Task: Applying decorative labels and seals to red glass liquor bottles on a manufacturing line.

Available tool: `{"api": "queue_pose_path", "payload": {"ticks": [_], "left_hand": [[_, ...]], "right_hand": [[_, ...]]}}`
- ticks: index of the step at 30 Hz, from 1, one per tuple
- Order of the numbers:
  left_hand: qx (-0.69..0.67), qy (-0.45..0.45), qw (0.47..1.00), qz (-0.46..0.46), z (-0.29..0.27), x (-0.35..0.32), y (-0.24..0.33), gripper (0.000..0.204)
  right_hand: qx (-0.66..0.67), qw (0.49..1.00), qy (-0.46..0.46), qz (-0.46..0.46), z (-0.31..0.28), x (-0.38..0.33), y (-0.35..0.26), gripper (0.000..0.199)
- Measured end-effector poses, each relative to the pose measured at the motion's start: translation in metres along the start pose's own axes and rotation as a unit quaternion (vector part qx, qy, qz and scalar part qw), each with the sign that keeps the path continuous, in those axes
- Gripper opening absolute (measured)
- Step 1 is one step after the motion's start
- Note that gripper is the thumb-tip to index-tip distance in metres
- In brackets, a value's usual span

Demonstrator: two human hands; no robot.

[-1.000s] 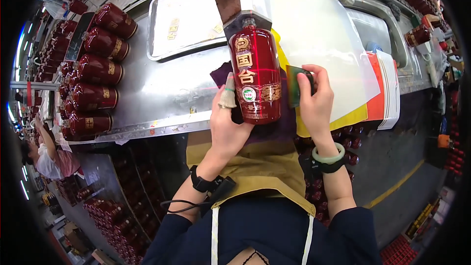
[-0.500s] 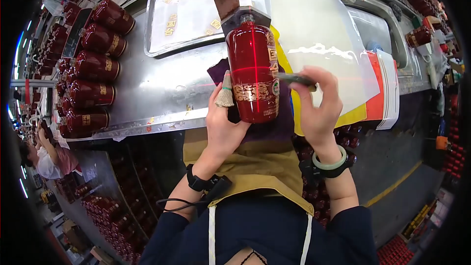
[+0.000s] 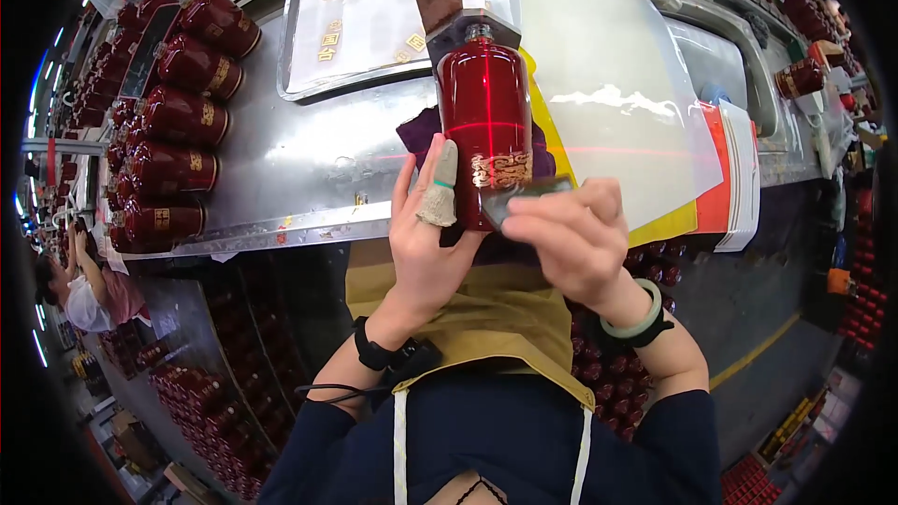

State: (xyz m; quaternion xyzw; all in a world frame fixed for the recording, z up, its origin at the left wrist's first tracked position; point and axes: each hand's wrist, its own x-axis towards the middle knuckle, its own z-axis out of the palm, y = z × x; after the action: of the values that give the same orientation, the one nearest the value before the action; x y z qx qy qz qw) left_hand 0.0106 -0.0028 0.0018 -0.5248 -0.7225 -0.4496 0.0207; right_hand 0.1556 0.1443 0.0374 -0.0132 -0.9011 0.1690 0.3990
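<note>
A glossy dark-red bottle (image 3: 482,98) lies on its side, its neck pointing away from me against a metal bracket (image 3: 475,22). Gold ornament shows on its near part, and a red laser cross falls across it. My left hand (image 3: 426,257) holds the bottle from the left, fingers along its side and thumb near the base. One finger wears a pale cloth finger cover (image 3: 437,206). Pinched in my right hand (image 3: 580,238) is a flat dark scraper-like piece (image 3: 524,198), lying over the bottle's near right side. It hides part of the ornament.
Several red bottles (image 3: 173,168) lie along the left of the metal worktop (image 3: 271,164). A tray (image 3: 290,84) with gold stickers sits behind. Translucent sheets (image 3: 608,84) and a yellow sheet (image 3: 673,223) lie at right. Far left, another person (image 3: 89,295) works.
The bottle has turned, so its gold side lettering is out of sight. My right hand has moved left and nearer with the scraper, now over the bottle's base end. My left fingers have straightened.
</note>
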Motion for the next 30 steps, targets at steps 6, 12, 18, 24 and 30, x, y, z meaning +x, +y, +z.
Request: {"api": "queue_pose_path", "payload": {"ticks": [6, 12, 18, 24, 30], "left_hand": [[-0.125, -0.013, 0.976, -0.180, 0.009, -0.003, 0.001, 0.092], [-0.086, 0.023, 0.990, -0.107, 0.009, -0.004, 0.001, 0.090], [-0.004, 0.020, 0.998, -0.053, 0.004, 0.000, 0.005, 0.095], [-0.064, 0.045, 0.995, -0.056, 0.005, 0.002, 0.004, 0.096], [-0.042, 0.023, 0.998, -0.044, 0.000, 0.000, -0.009, 0.097]], "right_hand": [[-0.070, 0.992, 0.038, 0.100, -0.004, 0.021, -0.008, 0.026], [-0.039, 0.999, -0.007, -0.003, -0.006, 0.022, -0.011, 0.030], [0.002, 0.997, -0.061, -0.042, -0.001, 0.032, -0.001, 0.023], [-0.175, 0.984, 0.035, 0.022, 0.002, 0.053, 0.031, 0.021], [0.056, 0.985, -0.105, -0.122, 0.007, 0.051, 0.019, 0.027]]}}
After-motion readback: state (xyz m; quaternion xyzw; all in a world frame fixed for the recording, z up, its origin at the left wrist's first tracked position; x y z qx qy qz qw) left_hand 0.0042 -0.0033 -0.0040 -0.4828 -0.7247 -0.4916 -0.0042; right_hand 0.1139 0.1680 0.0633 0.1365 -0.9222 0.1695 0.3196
